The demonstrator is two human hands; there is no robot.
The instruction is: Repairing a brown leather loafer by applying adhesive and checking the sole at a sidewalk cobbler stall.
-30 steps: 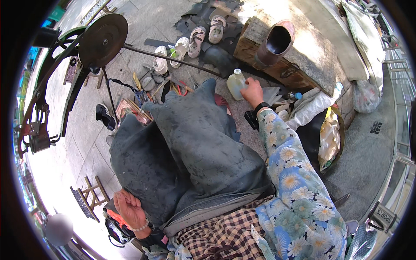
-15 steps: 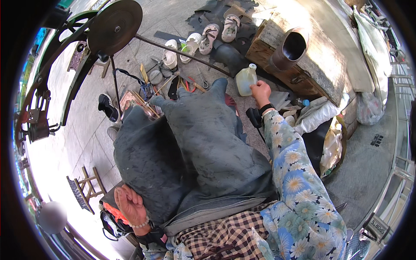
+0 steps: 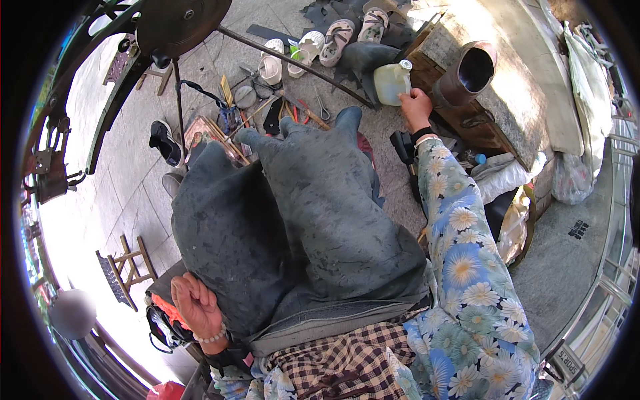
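My right hand [image 3: 416, 109] grips a translucent plastic bottle [image 3: 392, 83] of pale liquid, its white cap on top, by its right side. The bottle is upright or nearly so, beside a wooden box [image 3: 460, 127]. Just right of that hand a brown boot [image 3: 447, 90] stands with its wide dark mouth open. At lower left my left hand [image 3: 195, 303] is raised beside my lap, its fingers curled in and nothing visible in them. A dark, stained apron [image 3: 333, 193] covers my lap.
A black hand-cranked machine with a large wheel [image 3: 177, 27] stands at upper left. Shoes [image 3: 338, 41] and loose tools [image 3: 303, 110] lie ahead on the paving. A small folding stool [image 3: 130, 270] is at left, stuffed bags [image 3: 517, 227] at right.
My right hand has carried the bottle up and slightly right, away from my knees and nearer the wooden box. The view has shifted a little; my left hand stays curled beside my lap.
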